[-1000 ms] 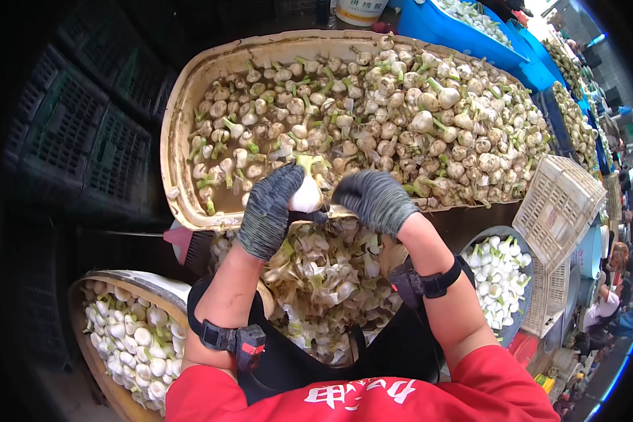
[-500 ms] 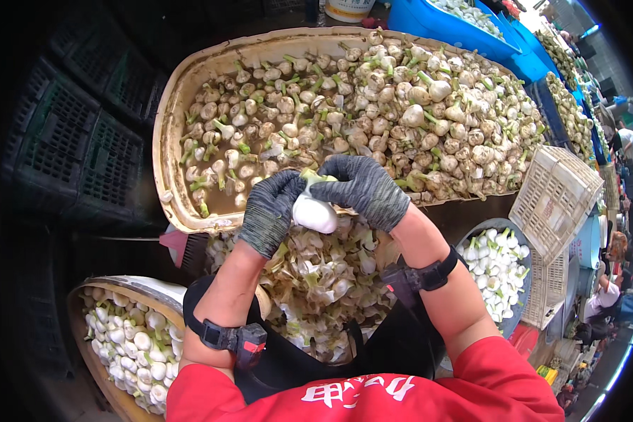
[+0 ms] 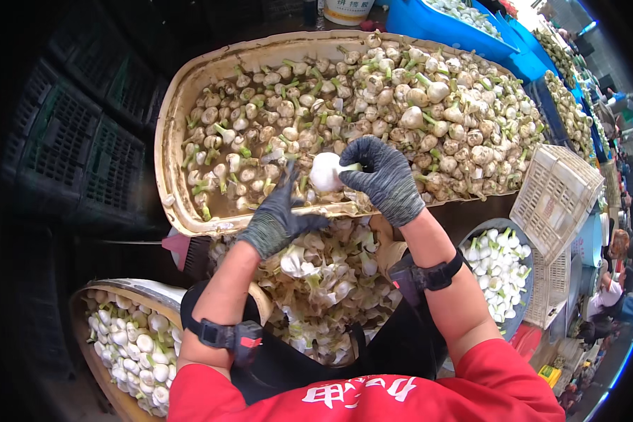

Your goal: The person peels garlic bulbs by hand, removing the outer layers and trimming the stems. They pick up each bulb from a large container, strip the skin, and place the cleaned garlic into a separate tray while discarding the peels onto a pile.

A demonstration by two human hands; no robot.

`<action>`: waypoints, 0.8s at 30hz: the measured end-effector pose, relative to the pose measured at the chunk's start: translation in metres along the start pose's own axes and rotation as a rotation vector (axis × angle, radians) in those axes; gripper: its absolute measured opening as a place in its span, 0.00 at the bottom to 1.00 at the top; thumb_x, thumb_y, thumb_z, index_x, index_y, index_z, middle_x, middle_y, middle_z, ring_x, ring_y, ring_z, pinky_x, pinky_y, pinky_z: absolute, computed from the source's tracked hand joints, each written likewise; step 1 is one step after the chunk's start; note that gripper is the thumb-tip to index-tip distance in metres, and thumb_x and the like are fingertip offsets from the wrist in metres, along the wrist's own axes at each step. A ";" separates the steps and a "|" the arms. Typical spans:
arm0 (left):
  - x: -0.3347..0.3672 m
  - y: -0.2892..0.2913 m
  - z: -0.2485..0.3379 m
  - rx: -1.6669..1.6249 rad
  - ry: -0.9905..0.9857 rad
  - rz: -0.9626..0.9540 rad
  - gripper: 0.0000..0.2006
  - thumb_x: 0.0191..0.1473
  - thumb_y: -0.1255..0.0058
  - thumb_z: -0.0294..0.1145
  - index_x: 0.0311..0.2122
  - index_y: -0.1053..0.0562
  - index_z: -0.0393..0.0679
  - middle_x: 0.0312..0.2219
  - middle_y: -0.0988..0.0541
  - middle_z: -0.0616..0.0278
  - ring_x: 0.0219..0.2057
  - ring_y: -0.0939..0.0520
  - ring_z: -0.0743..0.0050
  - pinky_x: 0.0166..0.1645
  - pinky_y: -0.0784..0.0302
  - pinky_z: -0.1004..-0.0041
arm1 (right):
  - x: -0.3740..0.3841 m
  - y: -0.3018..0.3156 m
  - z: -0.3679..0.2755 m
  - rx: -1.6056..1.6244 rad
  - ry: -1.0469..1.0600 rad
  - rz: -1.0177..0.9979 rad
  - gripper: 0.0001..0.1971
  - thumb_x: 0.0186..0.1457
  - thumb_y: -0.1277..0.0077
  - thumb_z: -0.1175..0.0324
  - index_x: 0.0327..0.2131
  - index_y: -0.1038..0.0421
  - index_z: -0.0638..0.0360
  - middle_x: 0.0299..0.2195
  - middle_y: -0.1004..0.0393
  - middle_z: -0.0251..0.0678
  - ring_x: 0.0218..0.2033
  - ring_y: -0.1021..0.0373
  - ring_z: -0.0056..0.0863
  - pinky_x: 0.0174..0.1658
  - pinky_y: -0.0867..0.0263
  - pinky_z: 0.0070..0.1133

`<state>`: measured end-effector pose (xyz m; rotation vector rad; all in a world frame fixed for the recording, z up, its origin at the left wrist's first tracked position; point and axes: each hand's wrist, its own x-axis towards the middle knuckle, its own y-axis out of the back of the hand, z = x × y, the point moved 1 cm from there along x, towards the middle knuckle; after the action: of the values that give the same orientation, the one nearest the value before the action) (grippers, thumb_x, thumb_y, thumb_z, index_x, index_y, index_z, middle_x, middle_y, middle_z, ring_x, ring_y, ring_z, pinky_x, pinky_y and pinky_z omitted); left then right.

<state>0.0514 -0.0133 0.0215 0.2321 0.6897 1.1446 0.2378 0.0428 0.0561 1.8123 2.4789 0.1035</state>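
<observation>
Gripped by its green stem, a smooth white garlic bulb (image 3: 325,173) hangs from my right hand (image 3: 383,178), which wears a dark grey knit glove. My left hand (image 3: 280,218), gloved the same way, is apart from the bulb, with thumb and fingers spread. Both hands are over the near rim of a large cream tub (image 3: 190,224). Unpeeled garlic bulbs (image 3: 429,119) fill that tub, heaped on its right and lying in brown water on its left. Below my hands, between my legs, lies a pile of garlic skins (image 3: 323,281).
Peeled white bulbs fill a wooden-rimmed container (image 3: 84,337) at lower left and a grey round basin (image 3: 524,295) at right. Cream plastic crates (image 3: 559,193) stand beside the basin. Dark crates (image 3: 56,133) are stacked at left. Blue tubs (image 3: 457,32) and people are farther off at right.
My left hand has let go of the bulb and dropped down, its fingers opening. My right hand now holds the bulb by its stem, turned sideways and raised over the tub.
</observation>
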 end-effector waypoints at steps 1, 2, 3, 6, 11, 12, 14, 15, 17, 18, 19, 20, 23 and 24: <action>0.003 -0.001 0.006 -0.453 -0.193 0.169 0.43 0.39 0.36 0.36 0.58 0.47 0.37 0.49 0.31 0.50 0.49 0.29 0.68 0.52 0.34 0.71 | 0.000 -0.006 0.000 0.032 -0.005 -0.015 0.11 0.40 0.44 0.78 0.31 0.31 0.60 0.27 0.28 0.28 0.29 0.34 0.14 0.35 0.34 0.15; 0.006 -0.002 0.012 -0.451 -0.188 0.176 0.43 0.39 0.36 0.36 0.58 0.47 0.37 0.49 0.31 0.50 0.49 0.29 0.68 0.52 0.34 0.71 | -0.001 -0.011 -0.004 -0.039 -0.024 -0.034 0.10 0.41 0.44 0.78 0.31 0.31 0.61 0.27 0.28 0.28 0.29 0.33 0.13 0.35 0.34 0.14; 0.008 -0.001 0.023 -0.530 -0.255 0.217 0.37 0.42 0.39 0.34 0.56 0.43 0.36 0.48 0.30 0.51 0.49 0.29 0.69 0.52 0.34 0.72 | -0.001 -0.012 -0.003 -0.040 -0.023 -0.039 0.10 0.41 0.44 0.78 0.31 0.31 0.61 0.27 0.28 0.28 0.29 0.33 0.13 0.35 0.34 0.14; 0.007 0.002 0.025 -0.623 -0.368 0.313 0.26 0.48 0.44 0.31 0.51 0.37 0.35 0.46 0.29 0.52 0.48 0.28 0.69 0.51 0.33 0.73 | -0.003 -0.015 -0.004 0.137 -0.014 -0.026 0.10 0.41 0.44 0.78 0.31 0.30 0.61 0.27 0.28 0.27 0.29 0.34 0.12 0.35 0.35 0.14; 0.008 0.022 0.009 -1.049 -0.228 0.446 0.15 0.55 0.55 0.36 0.43 0.32 0.36 0.41 0.26 0.52 0.38 0.22 0.62 0.43 0.25 0.68 | -0.012 -0.012 -0.016 0.071 0.090 0.035 0.09 0.42 0.43 0.78 0.30 0.30 0.60 0.26 0.28 0.27 0.28 0.35 0.11 0.34 0.37 0.13; 0.008 0.034 -0.002 -1.383 -0.090 0.483 0.14 0.55 0.58 0.38 0.41 0.32 0.38 0.39 0.25 0.53 0.36 0.21 0.59 0.40 0.23 0.67 | -0.013 -0.008 -0.021 0.139 0.006 0.036 0.10 0.41 0.43 0.77 0.30 0.30 0.60 0.26 0.28 0.27 0.28 0.35 0.12 0.34 0.37 0.14; 0.004 0.049 -0.007 -0.302 0.167 0.318 0.23 0.52 0.53 0.41 0.49 0.37 0.39 0.41 0.26 0.51 0.38 0.22 0.58 0.47 0.27 0.66 | -0.011 -0.001 -0.020 0.139 -0.043 0.054 0.10 0.41 0.42 0.76 0.30 0.30 0.59 0.26 0.28 0.27 0.28 0.35 0.13 0.34 0.36 0.15; 0.009 0.043 -0.016 0.487 0.268 0.094 0.29 0.50 0.50 0.44 0.55 0.41 0.42 0.43 0.27 0.50 0.41 0.23 0.58 0.51 0.30 0.66 | -0.008 -0.001 -0.012 0.139 -0.035 0.059 0.10 0.41 0.42 0.76 0.30 0.30 0.59 0.26 0.28 0.27 0.28 0.35 0.13 0.34 0.36 0.15; 0.012 0.011 -0.061 0.683 0.234 -0.125 0.48 0.45 0.43 0.44 0.62 0.62 0.45 0.55 0.40 0.50 0.47 0.26 0.61 0.51 0.31 0.69 | -0.003 -0.001 -0.005 0.116 0.006 0.036 0.10 0.40 0.41 0.76 0.30 0.30 0.59 0.25 0.28 0.27 0.27 0.35 0.13 0.34 0.36 0.15; 0.014 0.003 -0.047 0.210 0.044 -0.064 0.47 0.46 0.43 0.43 0.62 0.62 0.45 0.56 0.40 0.52 0.47 0.27 0.63 0.51 0.30 0.68 | -0.004 0.000 -0.007 0.074 0.023 0.070 0.11 0.40 0.41 0.75 0.30 0.30 0.59 0.25 0.28 0.27 0.27 0.35 0.14 0.34 0.36 0.15; 0.010 0.000 -0.027 -0.262 -0.138 -0.011 0.46 0.47 0.44 0.41 0.62 0.61 0.45 0.56 0.41 0.53 0.48 0.28 0.64 0.50 0.29 0.67 | -0.003 -0.001 -0.003 0.067 0.040 0.092 0.11 0.40 0.41 0.75 0.30 0.30 0.59 0.25 0.28 0.28 0.27 0.34 0.14 0.35 0.35 0.16; 0.008 -0.004 -0.007 -0.695 -0.169 -0.020 0.43 0.48 0.45 0.39 0.62 0.59 0.44 0.54 0.39 0.54 0.47 0.28 0.64 0.49 0.28 0.66 | -0.005 0.001 -0.003 0.040 0.016 0.070 0.11 0.40 0.41 0.75 0.30 0.30 0.60 0.25 0.28 0.28 0.27 0.34 0.14 0.35 0.35 0.16; 0.009 -0.007 0.033 -0.977 -0.218 0.192 0.29 0.54 0.52 0.34 0.58 0.46 0.41 0.45 0.31 0.55 0.41 0.25 0.66 0.43 0.24 0.66 | -0.004 -0.003 0.001 0.038 -0.015 0.026 0.12 0.40 0.40 0.74 0.31 0.31 0.61 0.25 0.28 0.29 0.27 0.33 0.15 0.35 0.34 0.16; 0.011 -0.005 0.028 -0.993 -0.150 0.188 0.24 0.53 0.52 0.33 0.54 0.43 0.39 0.42 0.30 0.55 0.38 0.24 0.67 0.41 0.23 0.69 | -0.005 -0.008 0.001 0.067 -0.037 0.006 0.13 0.40 0.39 0.73 0.32 0.31 0.61 0.26 0.28 0.29 0.28 0.33 0.15 0.35 0.34 0.17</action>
<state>0.0748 -0.0008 0.0360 -0.4660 -0.0862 1.5023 0.2316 0.0356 0.0540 1.8294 2.4804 -0.0129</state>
